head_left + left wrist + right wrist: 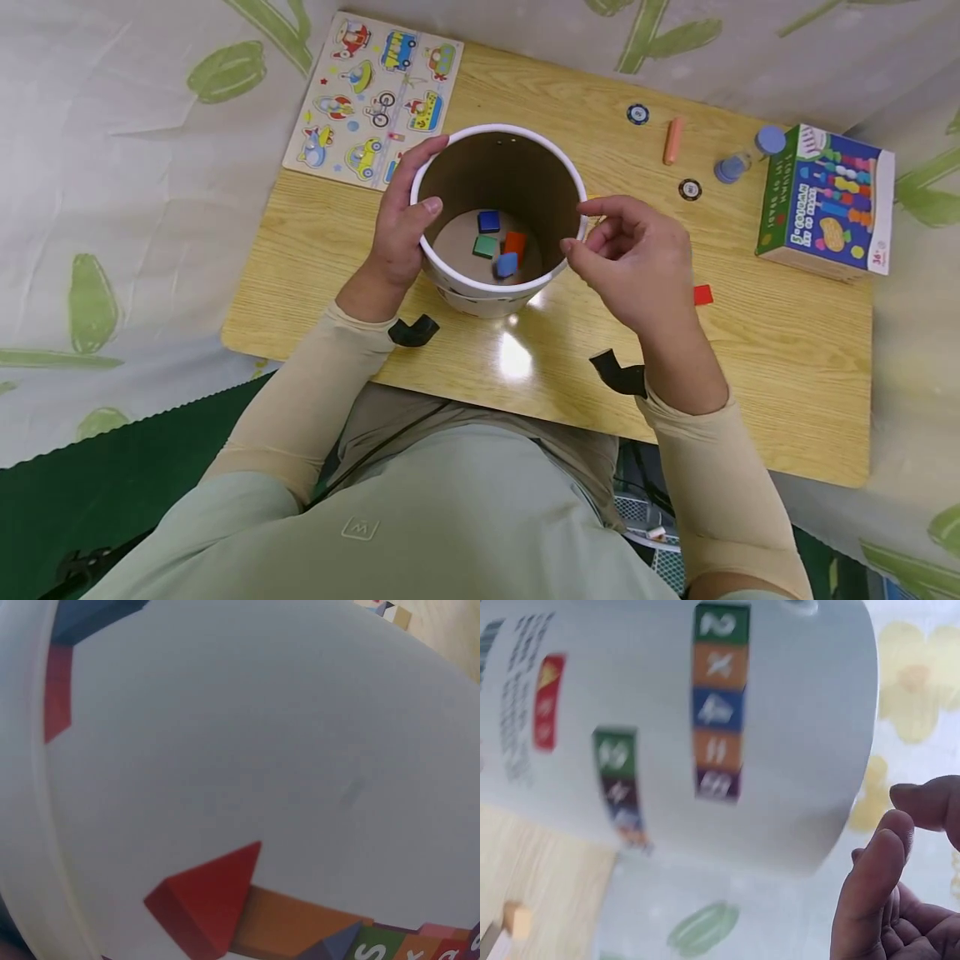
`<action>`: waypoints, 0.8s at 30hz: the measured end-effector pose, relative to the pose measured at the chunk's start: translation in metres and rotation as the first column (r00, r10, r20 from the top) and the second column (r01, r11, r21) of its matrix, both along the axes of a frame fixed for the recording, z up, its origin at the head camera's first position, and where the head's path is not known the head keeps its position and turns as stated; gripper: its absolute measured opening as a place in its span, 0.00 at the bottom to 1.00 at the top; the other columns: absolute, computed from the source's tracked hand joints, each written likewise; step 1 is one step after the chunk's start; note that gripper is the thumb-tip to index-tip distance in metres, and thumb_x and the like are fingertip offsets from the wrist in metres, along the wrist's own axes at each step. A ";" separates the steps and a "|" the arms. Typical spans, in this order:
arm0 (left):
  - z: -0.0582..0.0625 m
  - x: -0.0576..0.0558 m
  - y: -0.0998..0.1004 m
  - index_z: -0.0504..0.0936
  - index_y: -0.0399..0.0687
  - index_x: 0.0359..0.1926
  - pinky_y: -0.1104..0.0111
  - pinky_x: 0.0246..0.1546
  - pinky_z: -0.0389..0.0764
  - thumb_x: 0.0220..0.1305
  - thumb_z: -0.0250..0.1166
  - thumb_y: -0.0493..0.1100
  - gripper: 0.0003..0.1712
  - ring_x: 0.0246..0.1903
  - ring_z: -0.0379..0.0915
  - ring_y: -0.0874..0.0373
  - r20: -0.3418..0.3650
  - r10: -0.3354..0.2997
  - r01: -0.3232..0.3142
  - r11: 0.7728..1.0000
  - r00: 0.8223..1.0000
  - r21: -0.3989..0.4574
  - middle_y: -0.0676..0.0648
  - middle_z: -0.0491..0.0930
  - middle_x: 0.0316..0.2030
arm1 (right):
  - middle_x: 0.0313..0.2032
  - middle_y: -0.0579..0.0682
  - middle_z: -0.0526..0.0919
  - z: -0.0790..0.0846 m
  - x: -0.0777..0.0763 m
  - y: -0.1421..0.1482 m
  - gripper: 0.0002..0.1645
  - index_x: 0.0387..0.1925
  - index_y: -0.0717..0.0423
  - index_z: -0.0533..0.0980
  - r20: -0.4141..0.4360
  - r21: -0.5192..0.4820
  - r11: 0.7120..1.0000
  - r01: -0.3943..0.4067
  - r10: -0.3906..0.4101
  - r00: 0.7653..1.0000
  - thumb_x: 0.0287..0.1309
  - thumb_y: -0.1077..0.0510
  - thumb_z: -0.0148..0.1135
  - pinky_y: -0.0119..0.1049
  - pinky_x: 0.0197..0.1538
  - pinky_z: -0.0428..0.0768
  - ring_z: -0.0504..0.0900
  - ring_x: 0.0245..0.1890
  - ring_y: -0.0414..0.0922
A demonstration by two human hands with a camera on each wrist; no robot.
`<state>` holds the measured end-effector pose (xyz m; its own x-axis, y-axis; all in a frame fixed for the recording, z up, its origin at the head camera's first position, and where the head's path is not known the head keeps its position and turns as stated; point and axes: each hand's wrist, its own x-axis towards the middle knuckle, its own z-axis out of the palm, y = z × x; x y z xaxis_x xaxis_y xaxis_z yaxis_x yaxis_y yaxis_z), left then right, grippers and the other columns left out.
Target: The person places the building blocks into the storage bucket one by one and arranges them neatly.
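Note:
A white round bucket (501, 287) is tilted toward me over the table. Inside lie a dark blue block (488, 221), a green block (483, 247), an orange block (515, 243) and a lighter blue block (507, 265). My left hand (399, 218) grips the bucket's left rim, thumb over the edge. Beside the right rim is my right hand (633, 258), with thumb and index finger apart and the other fingers loosely curled. Nothing shows between its fingers in the right wrist view. Printed coloured blocks cover the bucket's outer wall (780, 750).
A picture puzzle board (378, 100) lies at the back left. Toward the right are a boxed set (825, 200), blue-lidded small jar (731, 167), orange stick (673, 140) and two round chips (637, 114). A red piece (702, 295) lies by my right wrist.

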<state>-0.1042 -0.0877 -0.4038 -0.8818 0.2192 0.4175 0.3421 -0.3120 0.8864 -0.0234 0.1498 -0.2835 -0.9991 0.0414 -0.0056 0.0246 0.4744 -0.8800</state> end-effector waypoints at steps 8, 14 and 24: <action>0.002 0.001 0.001 0.59 0.35 0.65 0.52 0.61 0.61 0.49 0.46 0.38 0.37 0.62 0.52 0.37 0.001 0.000 0.000 1.000 1.000 -0.001 0.33 0.59 0.63 | 0.25 0.52 0.79 -0.058 0.002 0.068 0.18 0.44 0.54 0.80 0.035 -0.024 0.983 0.180 -0.179 0.983 0.49 0.59 0.69 0.29 0.20 0.77 0.77 0.16 0.44; 0.005 0.002 0.001 0.59 0.36 0.65 0.48 0.60 0.60 0.48 0.46 0.40 0.38 0.62 0.53 0.40 0.007 0.008 -0.008 1.000 1.000 -0.024 0.36 0.60 0.63 | 0.27 0.49 0.78 -0.114 0.012 0.120 0.23 0.50 0.54 0.78 0.198 0.038 0.931 0.364 -0.364 0.910 0.50 0.53 0.68 0.31 0.25 0.80 0.80 0.17 0.42; 0.008 0.004 0.001 0.59 0.36 0.65 0.48 0.60 0.60 0.49 0.47 0.41 0.38 0.63 0.52 0.39 0.014 0.000 0.000 1.000 1.000 -0.021 0.36 0.60 0.63 | 0.27 0.45 0.78 -0.168 0.038 0.175 0.30 0.56 0.54 0.75 0.327 0.135 0.841 0.523 -0.536 0.778 0.51 0.49 0.67 0.27 0.25 0.79 0.82 0.18 0.39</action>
<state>-0.1006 -0.0865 -0.3956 -0.8874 0.2277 0.4009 0.3301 -0.2935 0.8972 0.0149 0.3252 -0.4514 -0.7540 0.5704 -0.3259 0.5727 0.3278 -0.7514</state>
